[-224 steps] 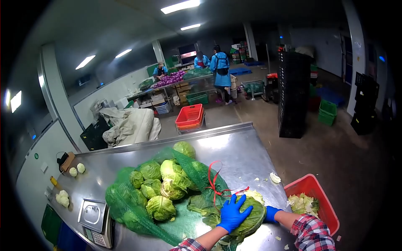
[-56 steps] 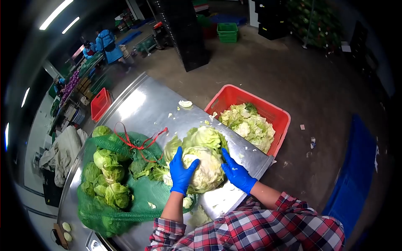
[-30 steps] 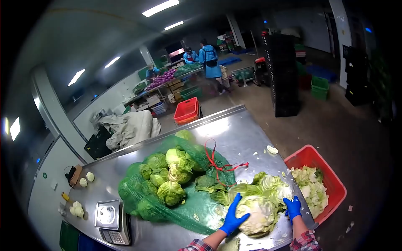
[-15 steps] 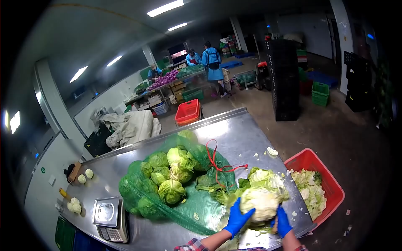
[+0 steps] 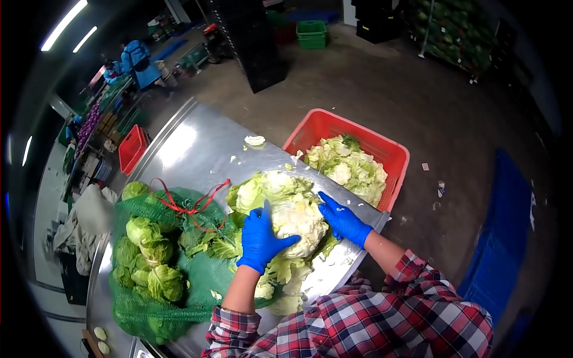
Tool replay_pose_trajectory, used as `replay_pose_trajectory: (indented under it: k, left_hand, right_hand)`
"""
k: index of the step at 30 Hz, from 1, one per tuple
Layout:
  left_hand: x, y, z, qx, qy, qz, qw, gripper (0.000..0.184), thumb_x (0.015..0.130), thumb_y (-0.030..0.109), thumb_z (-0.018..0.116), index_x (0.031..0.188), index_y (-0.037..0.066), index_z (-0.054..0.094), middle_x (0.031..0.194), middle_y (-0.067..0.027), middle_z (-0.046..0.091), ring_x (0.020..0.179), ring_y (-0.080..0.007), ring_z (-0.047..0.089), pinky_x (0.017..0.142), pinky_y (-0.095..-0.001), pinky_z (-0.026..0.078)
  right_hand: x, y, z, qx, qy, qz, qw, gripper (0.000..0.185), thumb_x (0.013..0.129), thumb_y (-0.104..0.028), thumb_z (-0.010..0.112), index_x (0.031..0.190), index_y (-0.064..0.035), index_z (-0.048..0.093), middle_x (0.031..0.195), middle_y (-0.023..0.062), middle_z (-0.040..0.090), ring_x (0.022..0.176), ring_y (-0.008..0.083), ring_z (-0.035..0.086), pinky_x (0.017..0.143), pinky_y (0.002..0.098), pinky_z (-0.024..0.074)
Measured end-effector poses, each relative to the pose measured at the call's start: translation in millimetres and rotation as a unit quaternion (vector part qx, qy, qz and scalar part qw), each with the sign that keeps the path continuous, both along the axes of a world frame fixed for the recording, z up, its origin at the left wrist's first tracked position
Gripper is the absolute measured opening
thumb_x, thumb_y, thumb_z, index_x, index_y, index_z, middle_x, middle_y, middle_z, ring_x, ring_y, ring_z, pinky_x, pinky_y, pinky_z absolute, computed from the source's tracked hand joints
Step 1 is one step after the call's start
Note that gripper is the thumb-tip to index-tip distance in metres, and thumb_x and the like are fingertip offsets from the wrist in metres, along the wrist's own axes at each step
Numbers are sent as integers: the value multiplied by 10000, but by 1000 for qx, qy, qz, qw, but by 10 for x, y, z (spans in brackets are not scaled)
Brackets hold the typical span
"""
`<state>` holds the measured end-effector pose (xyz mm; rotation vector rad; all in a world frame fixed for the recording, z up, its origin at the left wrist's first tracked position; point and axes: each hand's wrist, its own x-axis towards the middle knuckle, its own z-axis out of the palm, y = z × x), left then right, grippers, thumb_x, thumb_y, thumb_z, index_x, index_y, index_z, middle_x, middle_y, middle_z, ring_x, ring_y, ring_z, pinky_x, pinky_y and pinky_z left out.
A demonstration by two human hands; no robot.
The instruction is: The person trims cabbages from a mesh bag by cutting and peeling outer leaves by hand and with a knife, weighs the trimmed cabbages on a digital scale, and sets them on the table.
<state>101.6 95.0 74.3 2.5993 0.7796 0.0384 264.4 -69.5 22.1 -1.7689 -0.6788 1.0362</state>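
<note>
A pale, trimmed cabbage [image 5: 298, 225] sits on loose leaves near the right edge of the steel table. My left hand [image 5: 260, 240], in a blue glove, cups its left side, thumb laid over the front. On the other side my right hand [image 5: 346, 221], also gloved, is stretched out with its fingers apart, close beside the cabbage; whether the fingertips touch it I cannot tell. Behind lies another leafy light-green head [image 5: 271, 188]. To the left, a green mesh bag [image 5: 209, 277] lies open with several green cabbages [image 5: 164, 283] inside, a red tie [image 5: 190, 210] on top.
Beyond the table's right edge stands a red crate [image 5: 397, 161] of cabbage leaves [image 5: 349, 170]. Scraps [image 5: 255, 141] dot the steel table [image 5: 209, 134]. Farther off are stacked black crates [image 5: 248, 45], a green crate [image 5: 311, 36] and a person in blue [image 5: 140, 62]. A blue panel [image 5: 495, 232] lies at right.
My view has swung right and down, bringing the red crate and my plaid sleeves further in. My right hand has opened out beside the cabbage; my left stays against it.
</note>
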Motion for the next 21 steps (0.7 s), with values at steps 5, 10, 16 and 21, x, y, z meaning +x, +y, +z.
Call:
replay_pose_trajectory:
  k: [5,10,16,21]
  left_hand:
    - [26,-111,-301,30,-146,-46,988,1066,588,460,827,1350,-72,306,1297,-292,415,1205,-428,409,1024,-451,347]
    - [61,-330,-365,44,-181,-46,981,966,623,369,810,1344,-54,326,1321,-258,415,1210,-416,409,1030,-460,340]
    - [23,-397,-331,36,-197,-23,979,913,642,290,801,1381,16,339,1315,-212,439,1217,-371,406,1029,-430,331]
    - [-176,-664,-294,51,-225,11,973,879,648,325,788,1360,20,373,1308,-233,433,1221,-388,395,1022,-449,324]
  right_hand:
    - [-12,90,75,-120,-132,80,981,668,951,-449,400,1458,-63,201,1157,293,564,1005,424,568,877,433,452]
    - [238,158,26,-143,-72,114,981,658,941,-499,366,1407,-35,340,1225,263,544,1102,399,548,944,408,427]
    - [398,361,-250,-139,-196,178,954,667,946,-525,301,1334,3,426,1263,252,523,1147,387,523,985,412,392]
    - [641,417,-1041,-118,-296,172,932,659,940,-523,319,1334,-8,436,1269,243,522,1157,382,516,997,421,385]
